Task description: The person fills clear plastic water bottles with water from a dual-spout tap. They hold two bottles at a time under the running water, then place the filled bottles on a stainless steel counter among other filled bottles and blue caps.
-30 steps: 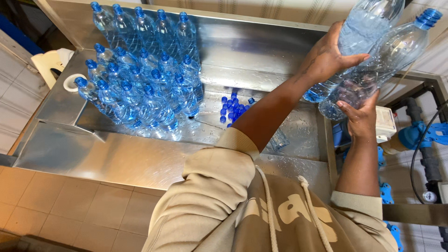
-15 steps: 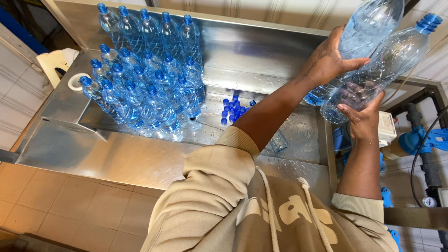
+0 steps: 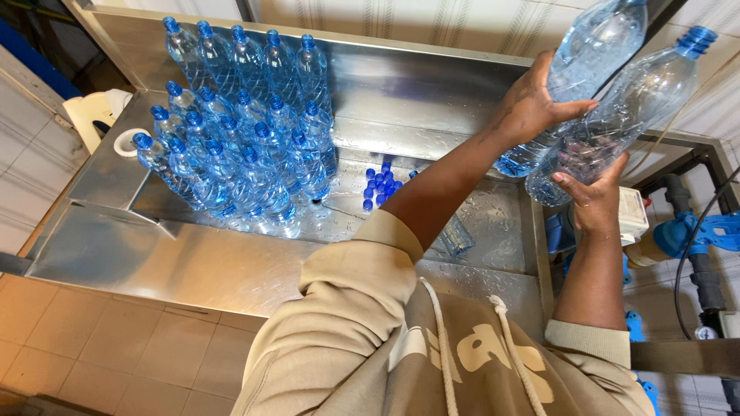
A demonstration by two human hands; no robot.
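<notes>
Capped bottles crowd the steel table – loose blue caps beside

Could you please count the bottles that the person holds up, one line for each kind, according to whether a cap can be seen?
Clear plastic bottle with blue cap, in the right hand: 1
Clear plastic bottle with top out of frame, in the left hand: 1
Total: 2
</notes>
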